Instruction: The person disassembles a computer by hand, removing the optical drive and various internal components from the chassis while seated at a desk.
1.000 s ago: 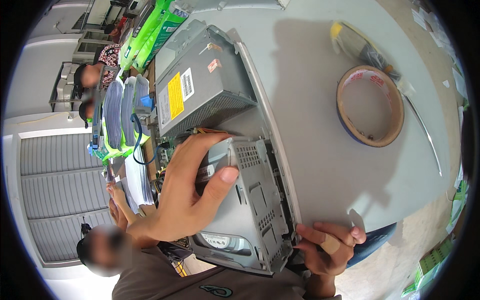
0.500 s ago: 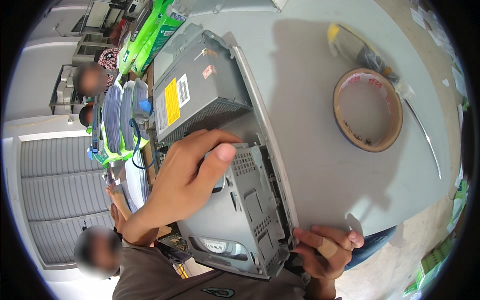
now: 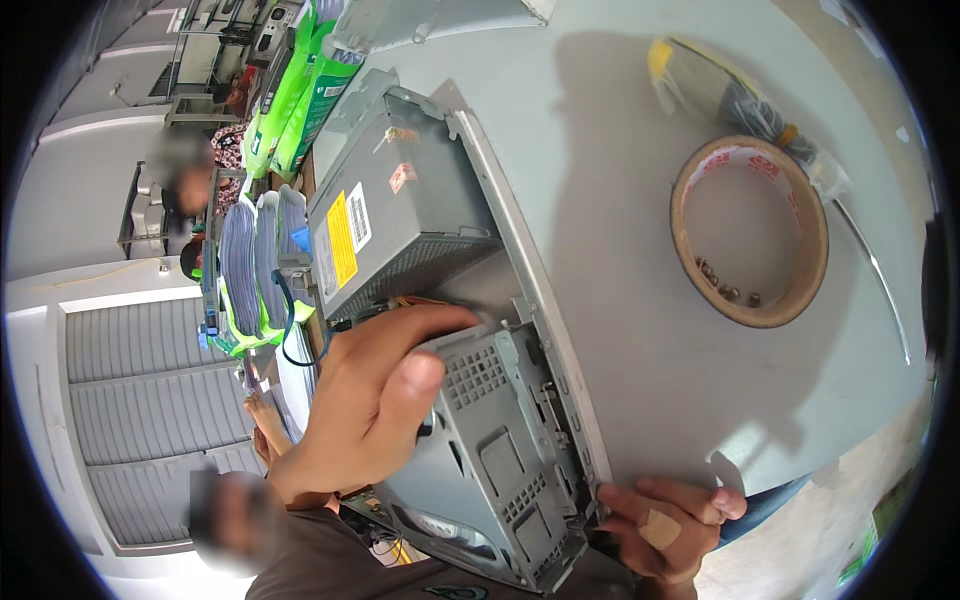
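Note:
An open computer case point(image 3: 535, 245) lies on the table, its long metal edge running down the middle. My left hand point(image 3: 370, 400) is wrapped over the far end of a grey metal drive cage point(image 3: 500, 430), thumb on top and fingers over its end. The cage sits tilted against the case's edge, with a narrow gap between them; part of a drive shows through its side opening. At the case's near corner, my right hand point(image 3: 660, 530), a bandage on one finger, pinches the edge with thumb and forefinger. The other fingers are bent, off the metal.
A power supply point(image 3: 400, 200) fills the case's far end. To the right, a tape roll point(image 3: 685, 240) rings several small screws point(image 3: 722, 285), beside a screwdriver point(image 3: 870, 265) with its handle in plastic wrap. Stacked papers point(image 3: 240, 255) and green packages point(image 3: 315, 100) lie left; other people are beyond.
The drive cage has tilted, and the gap along the case's edge shows more of the inside. My left hand moved with it. My right hand stays at the corner. The view has shifted slightly.

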Demonstrator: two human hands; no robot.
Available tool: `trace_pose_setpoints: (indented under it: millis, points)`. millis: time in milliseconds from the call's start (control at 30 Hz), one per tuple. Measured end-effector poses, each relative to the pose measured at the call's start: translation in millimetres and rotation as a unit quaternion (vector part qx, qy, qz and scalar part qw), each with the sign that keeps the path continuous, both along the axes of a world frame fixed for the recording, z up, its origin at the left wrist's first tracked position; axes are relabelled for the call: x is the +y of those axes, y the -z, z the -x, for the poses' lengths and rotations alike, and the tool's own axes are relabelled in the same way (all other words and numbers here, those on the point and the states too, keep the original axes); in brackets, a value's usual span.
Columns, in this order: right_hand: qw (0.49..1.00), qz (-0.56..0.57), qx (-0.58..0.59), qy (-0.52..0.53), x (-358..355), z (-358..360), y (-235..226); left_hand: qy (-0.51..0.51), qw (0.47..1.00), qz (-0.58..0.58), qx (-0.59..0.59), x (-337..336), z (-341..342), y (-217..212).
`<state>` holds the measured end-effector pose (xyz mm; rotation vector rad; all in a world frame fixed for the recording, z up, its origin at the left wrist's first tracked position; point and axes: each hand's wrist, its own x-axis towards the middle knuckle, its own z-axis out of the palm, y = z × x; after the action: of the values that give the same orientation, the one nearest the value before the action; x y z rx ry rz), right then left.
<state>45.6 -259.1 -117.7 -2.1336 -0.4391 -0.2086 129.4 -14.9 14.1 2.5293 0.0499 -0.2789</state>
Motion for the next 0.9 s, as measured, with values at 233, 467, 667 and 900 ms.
trace_pose_setpoints:
  millis: [233, 467, 667, 900]
  points:
    - [0.999, 0.006, 0.029, -0.013, -3, -1, -4, -0.042, 0.999, 0.010, 0.026, -3, 1, 10]
    - [0.999, -0.015, -0.008, -0.029, -4, -5, 1, -0.013, 0.998, 0.022, 0.058, 3, -5, 16]
    - [0.999, -0.007, 0.006, -0.038, -4, -5, -4, -0.019, 0.999, -0.011, 0.034, 0, -4, 16]
    - [1.000, -0.014, 0.016, 0.000, 0, -6, -8, 0.003, 0.999, -0.048, 0.015, 4, -8, -3]
